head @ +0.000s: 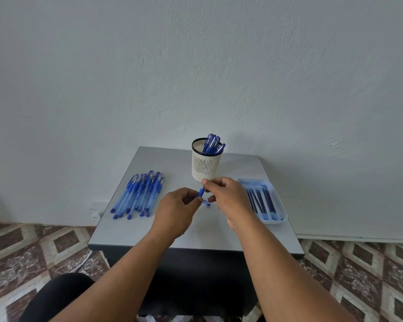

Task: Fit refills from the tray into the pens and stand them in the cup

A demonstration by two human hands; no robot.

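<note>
Over the middle of the grey table (135, 231), my left hand (177, 212) grips a blue pen (201, 193) by its body, mostly hidden in the fist. My right hand (228, 201) pinches the pen's upper end with thumb and forefinger. A small blue piece (206, 202) shows just below, between the hands. The white mesh cup (206, 163) stands behind the hands and holds several blue pens (212, 142). A pile of blue pens (140, 194) lies on the left. The white tray (280, 206) on the right holds several dark refills (261, 201).
The table stands against a pale wall. Its front edge is close to my forearms. Patterned floor tiles surround it, and a white cable (85, 260) runs down on the left. My dark-clothed knee (56, 296) shows at the bottom left.
</note>
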